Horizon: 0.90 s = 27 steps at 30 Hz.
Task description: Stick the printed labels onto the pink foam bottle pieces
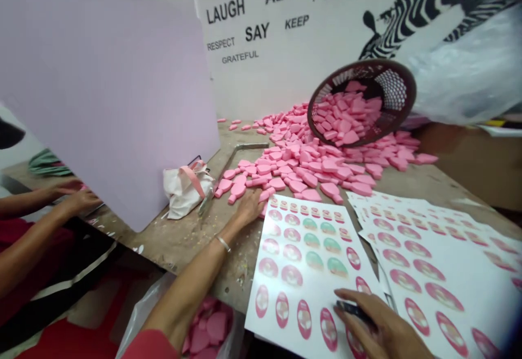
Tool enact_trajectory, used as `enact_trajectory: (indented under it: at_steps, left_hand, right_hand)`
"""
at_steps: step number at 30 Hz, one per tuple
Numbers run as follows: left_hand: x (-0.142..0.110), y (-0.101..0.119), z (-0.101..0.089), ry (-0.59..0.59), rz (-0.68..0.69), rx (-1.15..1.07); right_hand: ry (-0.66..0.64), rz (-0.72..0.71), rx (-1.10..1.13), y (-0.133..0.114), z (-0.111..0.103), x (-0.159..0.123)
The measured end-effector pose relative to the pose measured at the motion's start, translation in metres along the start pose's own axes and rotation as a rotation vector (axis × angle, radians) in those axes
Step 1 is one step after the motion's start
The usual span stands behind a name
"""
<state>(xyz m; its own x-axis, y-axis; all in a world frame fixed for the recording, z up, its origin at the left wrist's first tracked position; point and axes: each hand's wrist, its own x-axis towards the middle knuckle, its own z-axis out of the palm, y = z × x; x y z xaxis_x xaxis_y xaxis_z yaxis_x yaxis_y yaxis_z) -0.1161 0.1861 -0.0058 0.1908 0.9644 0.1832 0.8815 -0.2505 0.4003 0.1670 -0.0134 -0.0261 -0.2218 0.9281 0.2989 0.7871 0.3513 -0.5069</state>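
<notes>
My left hand (249,208) reaches to the near edge of a heap of pink bottle-shaped pieces (304,158), its fingers curled at a pink piece (265,206) beside the sheet. Part of those fingers is hidden. In my right hand (379,321) is a slim dark tool (355,312), gripped between thumb and fingers, whose exact kind I cannot make out. That hand rests over the lower right of a white sticker sheet (281,288), printed with pink and green ovals and small labels.
More sticker sheets (428,228) lie overlapping at the right. A brown basket (312,106) lies tipped on its side, pink pieces spilling out. A white cloth pouch (179,190) and metal frame (244,146) are left of the heap. Behind a lilac panel (122,76), another person's hands (79,198) show.
</notes>
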Motion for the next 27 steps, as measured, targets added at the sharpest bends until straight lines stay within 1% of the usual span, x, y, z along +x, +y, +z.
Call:
enact_trajectory:
  at_steps: [1, 3, 6, 7, 9, 11, 12, 13, 14, 16, 17, 19, 21, 24, 27]
  left_hand:
    - [-0.01, -0.002, 0.002, -0.014, 0.001, -0.002]
    - [-0.034, -0.008, -0.001, -0.05, -0.007, -0.006]
    - [-0.07, -0.016, -0.02, -0.103, -0.033, -0.003]
    - [-0.081, -0.015, -0.028, -0.085, -0.054, -0.004]
    - [-0.102, -0.005, -0.042, 0.036, -0.138, -0.058]
    - [-0.118, 0.017, -0.048, 0.166, -0.247, -0.247]
    - [-0.124, 0.031, -0.046, 0.178, -0.293, -0.402]
    - [-0.129, 0.046, -0.041, 0.145, -0.328, -0.585]
    - [-0.132, 0.062, -0.033, 0.077, -0.356, -0.775]
    - [-0.136, 0.089, -0.01, -0.04, -0.408, -1.082]
    - [-0.136, 0.1, 0.002, -0.061, -0.429, -1.168]
    - [-0.137, 0.116, 0.022, -0.041, -0.455, -1.226]
    - [-0.139, 0.124, 0.035, -0.005, -0.446, -1.199]
    - [-0.142, 0.128, 0.038, 0.009, -0.417, -1.148]
    - [-0.14, 0.127, 0.033, -0.038, -0.431, -1.199]
  right_hand:
    - [-0.004, 0.058, 0.019, 0.002, -0.003, -0.002]
    - [-0.008, 0.148, 0.057, 0.002, -0.008, -0.002]
    - [0.004, 0.265, 0.094, -0.001, -0.015, 0.004]
    - [0.007, 0.311, 0.107, -0.002, -0.017, 0.008]
    - [0.023, 0.406, 0.138, -0.005, -0.019, 0.016]
    - [0.047, 0.462, 0.168, -0.006, -0.018, 0.025]
    - [0.061, 0.459, 0.168, -0.006, -0.016, 0.03]
    - [0.079, 0.436, 0.149, -0.005, -0.012, 0.036]
    - [0.094, 0.399, 0.111, -0.004, -0.008, 0.041]
    - [0.111, 0.296, 0.001, 0.0, 0.001, 0.05]
    - [0.119, 0.242, -0.061, 0.002, 0.006, 0.054]
    - [0.126, 0.142, -0.175, 0.007, 0.013, 0.06]
    - [0.127, 0.062, -0.276, 0.01, 0.017, 0.062]
    - [0.115, -0.013, -0.364, 0.013, 0.019, 0.061]
    - [0.141, -0.034, -0.343, 0.014, 0.019, 0.058]
